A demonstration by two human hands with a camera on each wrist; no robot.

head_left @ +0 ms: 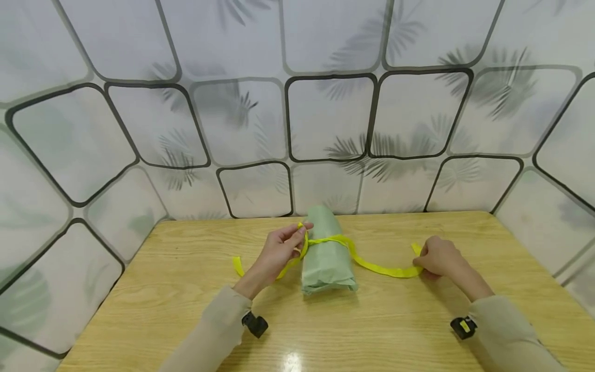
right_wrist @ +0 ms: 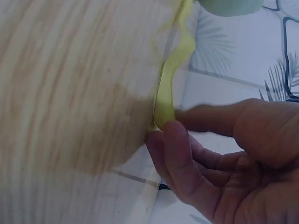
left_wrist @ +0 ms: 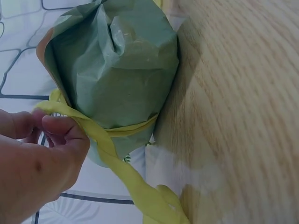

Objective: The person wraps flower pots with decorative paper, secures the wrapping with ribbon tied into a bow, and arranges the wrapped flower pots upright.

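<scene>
A package wrapped in pale green paper (head_left: pixel 327 266) lies on the table, with a yellow ribbon (head_left: pixel 381 269) passed around its middle and crossed on top. Beside the package's left edge, my left hand (head_left: pixel 281 250) pinches the ribbon between thumb and fingers. The left wrist view shows that ribbon (left_wrist: pixel 124 170) twisting down past the folded paper end (left_wrist: pixel 117 70). Well to the right, my right hand (head_left: pixel 439 257) pinches the ribbon's other length, and a short tail sticks up behind the fingers. In the right wrist view the ribbon (right_wrist: pixel 167 88) runs from the fingertips toward the package.
The wooden table (head_left: pixel 186 310) reaches back to a patterned cloth wall (head_left: pixel 332 119) that also closes in both sides. A loose ribbon end (head_left: pixel 238 266) curls up left of my left hand. Small black cameras (head_left: pixel 254 324) sit on both wrists.
</scene>
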